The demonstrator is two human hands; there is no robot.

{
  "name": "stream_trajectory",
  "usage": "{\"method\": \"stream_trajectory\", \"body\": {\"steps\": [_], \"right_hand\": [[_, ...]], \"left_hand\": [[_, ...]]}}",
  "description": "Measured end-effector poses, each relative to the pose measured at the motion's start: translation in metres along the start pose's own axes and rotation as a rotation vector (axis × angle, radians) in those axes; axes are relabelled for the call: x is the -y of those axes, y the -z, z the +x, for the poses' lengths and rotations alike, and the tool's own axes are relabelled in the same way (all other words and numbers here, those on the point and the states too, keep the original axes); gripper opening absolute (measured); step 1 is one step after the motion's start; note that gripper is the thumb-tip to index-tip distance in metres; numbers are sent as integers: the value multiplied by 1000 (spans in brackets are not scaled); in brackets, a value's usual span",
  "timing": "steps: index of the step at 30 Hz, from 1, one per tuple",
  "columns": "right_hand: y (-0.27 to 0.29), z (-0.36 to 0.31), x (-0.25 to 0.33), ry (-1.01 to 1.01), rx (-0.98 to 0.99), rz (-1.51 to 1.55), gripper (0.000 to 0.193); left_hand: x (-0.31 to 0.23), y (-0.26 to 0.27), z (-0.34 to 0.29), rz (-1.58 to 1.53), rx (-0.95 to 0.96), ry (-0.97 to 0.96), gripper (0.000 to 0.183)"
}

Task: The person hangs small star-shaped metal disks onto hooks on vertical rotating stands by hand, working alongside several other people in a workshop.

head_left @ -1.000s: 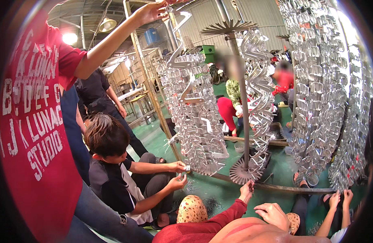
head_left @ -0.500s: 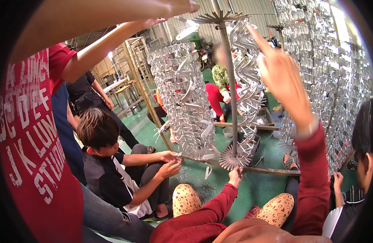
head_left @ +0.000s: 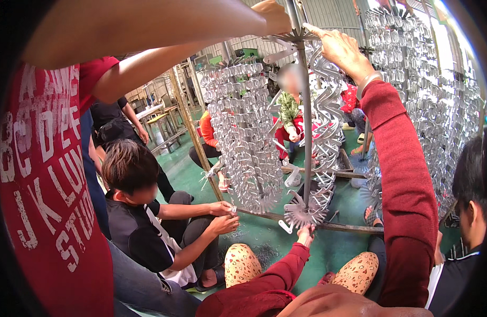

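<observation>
My left hand point(head_left: 306, 235) is closed on the near rim of a grey slotted disc point(head_left: 300, 215) low on an upright metal pole point(head_left: 306, 137). Up high, my right hand point(head_left: 345, 52) has its index finger stretched out to a second slotted disc point(head_left: 294, 37), at or very near its rim; it seems to hold nothing. Bent silver metal strips point(head_left: 328, 119) hang in a column along the pole's right side. From the upper left, a co-worker in a red shirt reaches over with a hand point(head_left: 273, 17) beside the pole, just above the upper disc.
A co-worker sitting at left holds a small piece in both hands point(head_left: 223, 217). Dense columns of silver pieces point(head_left: 243, 137) stand behind and at right point(head_left: 428, 105). A low bar point(head_left: 349, 228) crosses the disc's base. Another person point(head_left: 471, 195) sits at far right.
My right hand has moved up and left to the upper disc. The red-shirted co-worker's hand has come right, to the pole. My left hand stays at the lower disc.
</observation>
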State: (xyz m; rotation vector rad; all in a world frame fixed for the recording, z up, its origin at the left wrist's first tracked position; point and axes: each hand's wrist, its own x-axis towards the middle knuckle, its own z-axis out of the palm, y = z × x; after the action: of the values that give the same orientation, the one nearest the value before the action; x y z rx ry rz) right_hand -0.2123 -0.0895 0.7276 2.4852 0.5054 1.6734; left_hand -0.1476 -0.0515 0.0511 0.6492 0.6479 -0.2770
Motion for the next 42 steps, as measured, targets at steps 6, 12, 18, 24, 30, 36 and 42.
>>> {"method": "stream_trajectory", "body": {"steps": [6, 12, 18, 24, 30, 36, 42], "right_hand": [[9, 31, -86, 17, -436, 79, 62], [73, -76, -62, 81, -690, 859, 35], [75, -146, -60, -342, -363, 642, 48], [78, -165, -36, -393, -331, 771, 48], [83, -184, -36, -410, -232, 687, 48], [83, -188, -24, -438, -143, 770, 43], [55, -158, 10, -245, -188, 613, 34]], "left_hand": [[3, -2, 17, -12, 43, -21, 5], [-13, -1, 23, -234, 79, -140, 18], [-25, -28, -21, -267, -58, -219, 46], [-47, 17, 0, -304, 103, -256, 48], [-27, -6, -15, -273, 61, -271, 42], [-24, 0, -4, -457, 94, -383, 17], [-22, -7, -32, -330, 34, -200, 8]]}}
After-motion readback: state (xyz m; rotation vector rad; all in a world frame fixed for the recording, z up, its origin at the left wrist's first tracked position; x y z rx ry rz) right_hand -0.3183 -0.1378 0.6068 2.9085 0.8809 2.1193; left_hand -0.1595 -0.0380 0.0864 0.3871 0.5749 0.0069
